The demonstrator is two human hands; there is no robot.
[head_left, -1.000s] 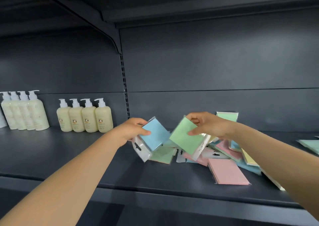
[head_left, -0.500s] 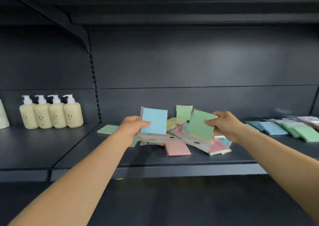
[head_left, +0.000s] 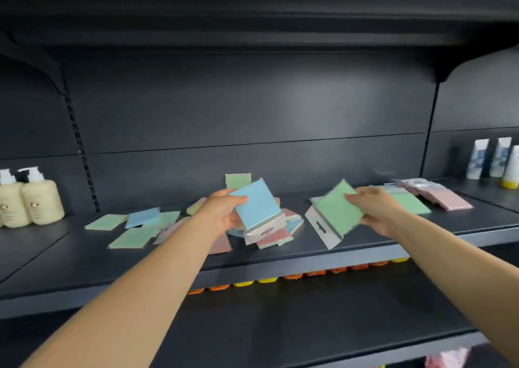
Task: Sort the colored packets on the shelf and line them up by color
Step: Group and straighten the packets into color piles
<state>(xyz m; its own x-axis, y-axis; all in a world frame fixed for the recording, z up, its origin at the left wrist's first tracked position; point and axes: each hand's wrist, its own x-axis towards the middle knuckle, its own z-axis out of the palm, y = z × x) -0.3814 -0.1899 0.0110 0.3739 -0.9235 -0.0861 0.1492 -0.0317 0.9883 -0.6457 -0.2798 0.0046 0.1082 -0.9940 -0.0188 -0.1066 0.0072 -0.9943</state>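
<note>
My left hand (head_left: 224, 210) grips a blue packet (head_left: 257, 203) above a loose pile of pink, green and blue packets (head_left: 276, 235) in the middle of the dark shelf (head_left: 280, 258). My right hand (head_left: 373, 207) pinches a green packet (head_left: 337, 213), tilted with its clear hang tab pointing down, to the right of the pile. Just beyond that hand, sorted green packets (head_left: 410, 203) and pink packets (head_left: 446, 197) lie flat in rows. More green and blue packets (head_left: 137, 224) lie scattered on the shelf's left part.
Cream pump bottles (head_left: 31, 202) stand at the far left and white tubes (head_left: 491, 161) at the far right. Orange and yellow caps (head_left: 295, 276) show under the shelf's front lip. Another dark shelf runs close overhead.
The view has shifted right and pulled back. My right hand has carried the green packet rightward, away from the pile toward the sorted rows. My left hand still holds the blue packet, now more tilted.
</note>
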